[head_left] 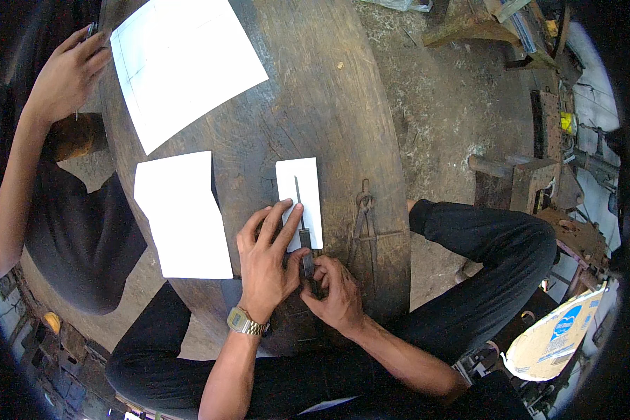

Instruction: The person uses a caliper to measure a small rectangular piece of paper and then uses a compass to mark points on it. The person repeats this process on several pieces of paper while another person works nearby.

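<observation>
A narrow folded strip of white paper [311,185] lies on the dark wooden table. Across it runs a slim dark tool [305,239] with a thin pointed blade and a thicker handle; its exact kind I cannot make out. Closed fingers of my right hand [337,294] grip the tool's near end. Stretched fingers of my left hand [264,259] rest on the strip and beside the blade, with the thumb against the handle. A metal wristwatch [245,323] is on my left wrist. To the right of the strip lies a rusty pair of dividers [362,218], points toward me.
A large white sheet with faint lines [182,63] lies at the far left of the wooden table [315,91], a creased white sheet [185,217] nearer. Another person's hand [66,77] is at the left edge. Metal machinery [539,161] stands at the right.
</observation>
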`<state>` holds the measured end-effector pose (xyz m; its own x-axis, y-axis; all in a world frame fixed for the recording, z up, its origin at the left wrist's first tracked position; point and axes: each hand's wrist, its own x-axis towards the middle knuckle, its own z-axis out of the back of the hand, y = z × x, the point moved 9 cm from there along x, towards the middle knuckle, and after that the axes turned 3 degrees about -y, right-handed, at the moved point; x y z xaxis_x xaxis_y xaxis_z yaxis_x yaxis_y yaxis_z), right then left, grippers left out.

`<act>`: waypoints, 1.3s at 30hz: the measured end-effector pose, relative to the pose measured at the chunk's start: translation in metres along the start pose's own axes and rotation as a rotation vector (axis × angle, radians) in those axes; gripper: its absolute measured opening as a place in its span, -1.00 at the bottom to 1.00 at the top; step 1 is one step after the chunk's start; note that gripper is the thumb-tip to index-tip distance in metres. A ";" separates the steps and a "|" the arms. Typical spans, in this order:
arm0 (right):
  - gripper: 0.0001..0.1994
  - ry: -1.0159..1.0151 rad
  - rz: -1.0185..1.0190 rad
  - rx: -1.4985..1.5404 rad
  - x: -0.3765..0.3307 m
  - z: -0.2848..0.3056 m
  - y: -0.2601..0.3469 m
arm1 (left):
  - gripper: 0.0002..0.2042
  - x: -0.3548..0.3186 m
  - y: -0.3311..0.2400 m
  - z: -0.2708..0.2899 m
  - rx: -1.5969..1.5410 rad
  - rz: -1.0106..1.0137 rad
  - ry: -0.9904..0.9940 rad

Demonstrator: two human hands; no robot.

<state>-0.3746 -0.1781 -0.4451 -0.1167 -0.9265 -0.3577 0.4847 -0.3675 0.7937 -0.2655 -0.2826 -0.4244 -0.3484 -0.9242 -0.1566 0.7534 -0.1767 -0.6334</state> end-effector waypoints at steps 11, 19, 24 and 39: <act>-0.39 -0.026 0.049 -0.053 0.000 0.001 0.004 | -0.22 0.000 0.000 0.001 -0.017 0.002 0.010; -0.38 -0.022 0.058 -0.070 0.001 0.001 0.004 | -0.23 0.000 0.000 0.000 -0.007 0.012 0.014; -0.40 -0.015 0.038 -0.063 0.001 0.000 0.003 | -0.23 0.000 0.000 0.001 -0.009 0.015 0.016; -0.38 0.009 0.026 -0.056 0.001 -0.001 0.003 | -0.25 0.000 -0.001 0.002 -0.008 0.004 0.012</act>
<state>-0.3726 -0.1799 -0.4429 -0.0960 -0.9346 -0.3424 0.5352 -0.3385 0.7740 -0.2654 -0.2833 -0.4225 -0.3518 -0.9209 -0.1678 0.7502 -0.1702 -0.6389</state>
